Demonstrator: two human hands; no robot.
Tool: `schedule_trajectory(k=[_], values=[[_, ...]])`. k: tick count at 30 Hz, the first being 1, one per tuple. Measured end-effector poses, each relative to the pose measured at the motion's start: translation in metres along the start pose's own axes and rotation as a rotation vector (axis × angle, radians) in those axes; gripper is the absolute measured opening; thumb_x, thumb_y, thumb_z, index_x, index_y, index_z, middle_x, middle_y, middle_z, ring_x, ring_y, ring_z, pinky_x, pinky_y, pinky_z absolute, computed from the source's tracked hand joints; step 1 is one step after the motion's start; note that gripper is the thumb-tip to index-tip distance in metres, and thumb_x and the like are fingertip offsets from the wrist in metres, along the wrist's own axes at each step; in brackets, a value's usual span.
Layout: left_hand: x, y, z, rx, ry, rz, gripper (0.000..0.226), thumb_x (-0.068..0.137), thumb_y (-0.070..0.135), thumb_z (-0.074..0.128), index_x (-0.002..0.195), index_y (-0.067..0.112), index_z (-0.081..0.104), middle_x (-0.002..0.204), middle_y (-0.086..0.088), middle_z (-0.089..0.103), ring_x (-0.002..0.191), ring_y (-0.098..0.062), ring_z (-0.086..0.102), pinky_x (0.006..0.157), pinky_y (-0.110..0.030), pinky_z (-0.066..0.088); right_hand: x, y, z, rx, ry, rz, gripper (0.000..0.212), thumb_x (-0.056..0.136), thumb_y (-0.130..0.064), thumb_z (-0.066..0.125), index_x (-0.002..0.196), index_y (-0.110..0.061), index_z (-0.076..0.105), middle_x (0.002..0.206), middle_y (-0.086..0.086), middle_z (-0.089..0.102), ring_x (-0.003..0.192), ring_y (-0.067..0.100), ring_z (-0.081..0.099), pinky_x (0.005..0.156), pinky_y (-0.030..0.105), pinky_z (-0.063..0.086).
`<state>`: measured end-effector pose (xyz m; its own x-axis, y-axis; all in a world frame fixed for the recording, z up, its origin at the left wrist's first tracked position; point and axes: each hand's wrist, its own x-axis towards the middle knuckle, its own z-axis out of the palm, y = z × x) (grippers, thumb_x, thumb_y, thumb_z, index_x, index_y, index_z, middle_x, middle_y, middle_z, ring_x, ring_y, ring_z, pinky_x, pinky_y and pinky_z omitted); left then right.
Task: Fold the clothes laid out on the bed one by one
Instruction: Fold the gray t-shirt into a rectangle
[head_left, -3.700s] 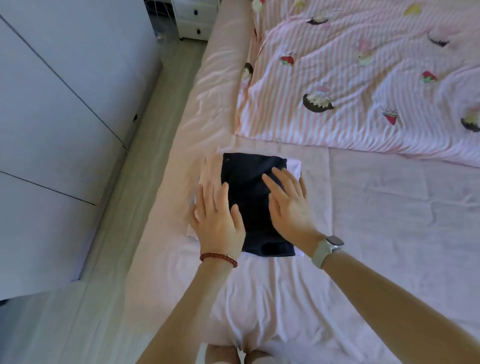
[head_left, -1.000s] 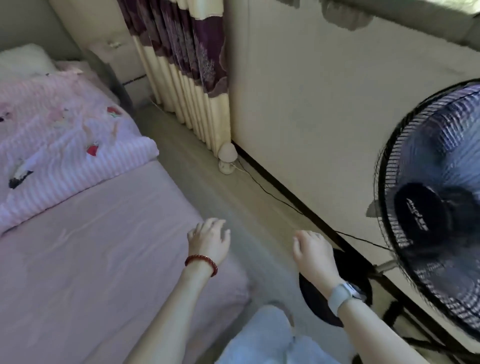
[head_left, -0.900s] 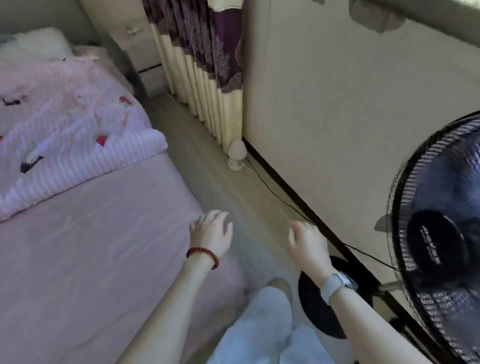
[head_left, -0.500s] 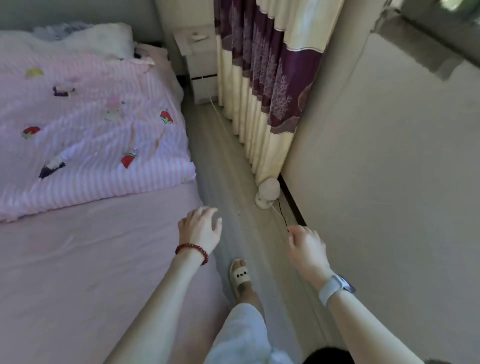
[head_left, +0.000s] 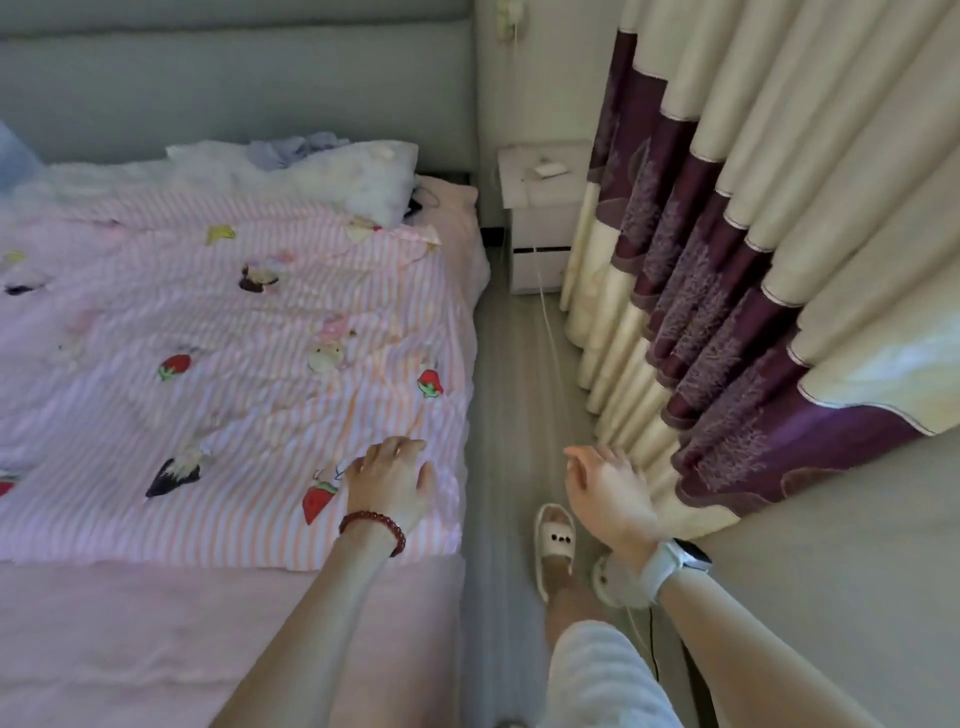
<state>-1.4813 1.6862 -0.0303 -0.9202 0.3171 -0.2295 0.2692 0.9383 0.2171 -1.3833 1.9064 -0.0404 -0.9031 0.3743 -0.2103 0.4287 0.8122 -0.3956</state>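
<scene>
A pink striped quilt (head_left: 218, 343) with strawberry prints covers most of the bed, over a plain pink sheet (head_left: 130, 634). My left hand (head_left: 392, 480), with a red bead bracelet at the wrist, hovers over the quilt's near right corner, fingers loosely bent and holding nothing. My right hand (head_left: 605, 486), watch on the wrist, hangs over the floor beside the bed, relaxed and empty. A crumpled bluish-purple cloth (head_left: 296, 150) lies at the head of the bed by a white pillow (head_left: 358, 174). The folded dark garment is out of view.
A narrow strip of floor (head_left: 519, 395) runs between the bed and purple-and-cream curtains (head_left: 717, 270). A white nightstand (head_left: 543, 213) stands at the far end with a cable hanging down. My foot in a white slipper (head_left: 555, 545) is on the floor. A grey headboard (head_left: 234, 83) backs the bed.
The view has swung left from the fan and wall toward the head of the bed. I have stepped along the bedside; my left hand now hovers over the quilt corner.
</scene>
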Motion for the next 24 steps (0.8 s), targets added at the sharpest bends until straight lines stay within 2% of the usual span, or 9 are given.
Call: schedule_trajectory(k=[5, 7, 14, 21, 24], values=[[0.144, 0.017, -0.019, -0.028, 0.037, -0.057, 0.036, 0.096, 0.034, 0.04, 0.13, 0.025, 0.049, 0.137, 0.004, 0.046, 0.126, -0.019, 0.041, 0.102, -0.036, 0.027, 0.17, -0.008, -0.018, -0.076, -0.038, -0.147, 0.036, 0.097, -0.026, 0.036, 0.129, -0.022, 0.051, 0.126, 0.001, 0.057, 0.12, 0.021, 0.047, 0.101, 0.032, 0.034], [0.205, 0.023, -0.034, -0.058, 0.019, -0.132, 0.037, 0.096, 0.034, 0.039, 0.131, 0.026, 0.047, 0.139, 0.005, 0.044, 0.127, -0.019, 0.039, 0.103, -0.035, 0.027, 0.244, -0.015, -0.034, -0.102, -0.059, -0.205, 0.036, 0.097, -0.026, 0.036, 0.13, -0.022, 0.052, 0.125, 0.001, 0.059, 0.117, 0.02, 0.05, 0.097, 0.03, 0.036], [0.387, 0.032, -0.1, -0.156, 0.069, -0.282, 0.038, 0.097, 0.037, 0.037, 0.132, 0.025, 0.047, 0.139, 0.002, 0.044, 0.127, -0.019, 0.041, 0.103, -0.037, 0.03, 0.464, -0.07, -0.096, -0.123, -0.113, -0.381, 0.036, 0.098, -0.024, 0.037, 0.131, -0.019, 0.05, 0.132, -0.002, 0.054, 0.122, 0.016, 0.046, 0.101, 0.029, 0.033], [0.515, -0.018, -0.126, -0.25, 0.093, -0.452, 0.037, 0.097, 0.036, 0.039, 0.13, 0.025, 0.049, 0.137, 0.002, 0.046, 0.125, -0.019, 0.042, 0.102, -0.037, 0.032, 0.619, -0.155, -0.093, -0.087, -0.248, -0.564, 0.037, 0.099, -0.026, 0.035, 0.133, -0.019, 0.048, 0.133, -0.002, 0.051, 0.124, 0.016, 0.044, 0.104, 0.031, 0.034], [0.584, -0.05, -0.14, -0.275, 0.108, -0.475, 0.036, 0.096, 0.036, 0.039, 0.129, 0.024, 0.05, 0.136, 0.001, 0.047, 0.123, -0.019, 0.044, 0.1, -0.035, 0.033, 0.689, -0.194, -0.088, -0.061, -0.302, -0.585, 0.038, 0.099, -0.026, 0.037, 0.135, -0.018, 0.046, 0.133, -0.001, 0.051, 0.123, 0.015, 0.044, 0.1, 0.027, 0.035]])
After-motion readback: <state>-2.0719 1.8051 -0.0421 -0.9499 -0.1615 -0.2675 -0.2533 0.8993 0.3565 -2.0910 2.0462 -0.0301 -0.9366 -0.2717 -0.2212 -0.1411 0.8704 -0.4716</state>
